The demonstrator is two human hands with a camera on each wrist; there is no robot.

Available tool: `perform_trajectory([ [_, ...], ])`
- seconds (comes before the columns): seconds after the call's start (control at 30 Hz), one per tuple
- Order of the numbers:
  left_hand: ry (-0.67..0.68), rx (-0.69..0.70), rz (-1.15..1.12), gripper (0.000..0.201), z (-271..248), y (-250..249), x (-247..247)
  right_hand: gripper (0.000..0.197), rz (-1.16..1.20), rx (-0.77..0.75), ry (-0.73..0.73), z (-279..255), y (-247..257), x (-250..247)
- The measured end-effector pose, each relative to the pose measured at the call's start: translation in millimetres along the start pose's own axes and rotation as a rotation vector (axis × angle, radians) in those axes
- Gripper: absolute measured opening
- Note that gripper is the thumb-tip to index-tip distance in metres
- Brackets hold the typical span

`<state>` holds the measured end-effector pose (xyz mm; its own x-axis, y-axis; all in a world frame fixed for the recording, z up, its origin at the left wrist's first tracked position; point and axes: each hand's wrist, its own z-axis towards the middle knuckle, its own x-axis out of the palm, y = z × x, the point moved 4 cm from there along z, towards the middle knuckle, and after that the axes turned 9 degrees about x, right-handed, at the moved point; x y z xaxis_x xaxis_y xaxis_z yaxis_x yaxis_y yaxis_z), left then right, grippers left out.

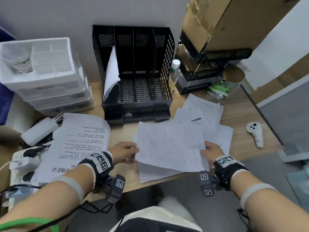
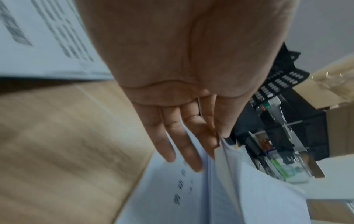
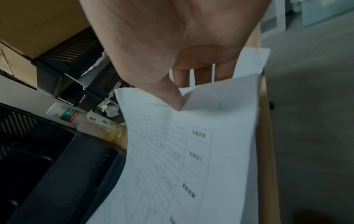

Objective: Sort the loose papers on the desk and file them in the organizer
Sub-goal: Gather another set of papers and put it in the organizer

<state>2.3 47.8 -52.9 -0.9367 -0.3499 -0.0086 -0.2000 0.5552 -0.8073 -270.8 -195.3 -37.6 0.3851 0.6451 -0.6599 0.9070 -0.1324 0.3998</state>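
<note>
A stack of printed sheets point(image 1: 170, 148) with tables on them is held over the desk's front edge, between both hands. My left hand point(image 1: 124, 152) pinches its left edge, thumb on top and fingers point(image 2: 184, 145) beneath among the sheets point(image 2: 220, 194). My right hand point(image 1: 209, 153) pinches the right edge, its thumb point(image 3: 172, 98) pressing on the top sheet point(image 3: 191, 151). The black mesh organizer point(image 1: 137, 71) stands at the back, with white papers point(image 1: 112, 72) leaning in its leftmost slot. More loose papers lie to the left point(image 1: 78, 141) and right point(image 1: 204, 111).
A white drawer unit point(image 1: 43, 77) stands back left, a power strip point(image 1: 21, 163) and adapter point(image 1: 39, 131) front left. Bottles point(image 1: 174, 72), a jar point(image 1: 229, 82) and black trays point(image 1: 214, 67) under cardboard boxes sit right of the organizer. A white controller point(image 1: 255, 134) lies at right.
</note>
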Motion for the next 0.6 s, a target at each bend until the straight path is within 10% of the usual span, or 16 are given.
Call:
perform_trajectory([
  [0.3, -0.097, -0.061, 0.01, 0.026, 71, -19, 94, 0.007, -0.315, -0.018, -0.107, 97, 17, -73],
  [0.43, -0.261, -0.143, -0.151, 0.027, 81, -16, 109, 0.049, -0.443, 0.024, 0.004, 113, 20, -67],
  [0.6, -0.467, -0.193, -0.187, 0.05, 79, -21, 110, 0.055, -0.256, -0.011, 0.08, 127, 3, -54],
])
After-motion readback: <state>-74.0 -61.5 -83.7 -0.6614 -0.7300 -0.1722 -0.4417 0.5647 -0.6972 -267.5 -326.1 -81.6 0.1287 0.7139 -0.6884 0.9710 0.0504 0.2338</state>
